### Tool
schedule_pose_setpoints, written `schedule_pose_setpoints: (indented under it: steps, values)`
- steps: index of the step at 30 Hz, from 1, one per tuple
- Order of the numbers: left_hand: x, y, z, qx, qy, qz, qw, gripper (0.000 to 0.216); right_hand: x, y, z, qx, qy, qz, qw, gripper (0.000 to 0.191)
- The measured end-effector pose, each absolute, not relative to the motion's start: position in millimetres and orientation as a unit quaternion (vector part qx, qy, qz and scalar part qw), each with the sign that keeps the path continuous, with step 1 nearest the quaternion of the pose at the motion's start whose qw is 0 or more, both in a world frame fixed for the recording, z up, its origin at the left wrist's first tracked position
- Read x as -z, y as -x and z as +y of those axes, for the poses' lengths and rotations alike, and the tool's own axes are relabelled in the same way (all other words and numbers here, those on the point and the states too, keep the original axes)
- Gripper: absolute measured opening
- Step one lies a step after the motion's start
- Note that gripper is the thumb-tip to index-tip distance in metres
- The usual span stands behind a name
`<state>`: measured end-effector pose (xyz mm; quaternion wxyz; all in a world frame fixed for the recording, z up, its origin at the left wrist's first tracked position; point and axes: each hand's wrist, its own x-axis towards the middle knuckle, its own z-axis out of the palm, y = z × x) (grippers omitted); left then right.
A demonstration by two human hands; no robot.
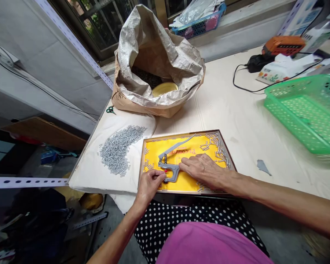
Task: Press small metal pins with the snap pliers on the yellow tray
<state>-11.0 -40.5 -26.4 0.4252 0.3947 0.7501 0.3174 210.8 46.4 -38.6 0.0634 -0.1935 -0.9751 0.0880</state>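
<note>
Bearing "comfor"; yellow sheet (186, 183) beneath grey tool (175, 172)

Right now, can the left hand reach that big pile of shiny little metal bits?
Probably yes: the metal bits lie close by, with only the tray's rim seemingly in between. The left hand is at the gray tool, though, so it would likely need to leave that first.

Green basket (284, 121), orange device (283, 45), scissors (110, 109).
</note>
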Motion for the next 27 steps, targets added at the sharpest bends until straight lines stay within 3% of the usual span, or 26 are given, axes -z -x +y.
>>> schedule_pose_setpoints:
  steps: [14,26,27]
  values:
    - [17,9,-33,-0.243,-0.334,0.758,0.505,0.031,51,-210,43,-0.069,0.201,-0.975,0.063,0.014]
    - [12,10,-33,-0.191,-0.350,0.777,0.488,0.031,43,-203,59,-0.116,0.204,-0.972,0.025,0.011]
    - [12,10,-33,-0.188,-0.353,0.776,0.488,0.032,40,-203,60,-0.116,0.212,-0.970,0.035,0.017]
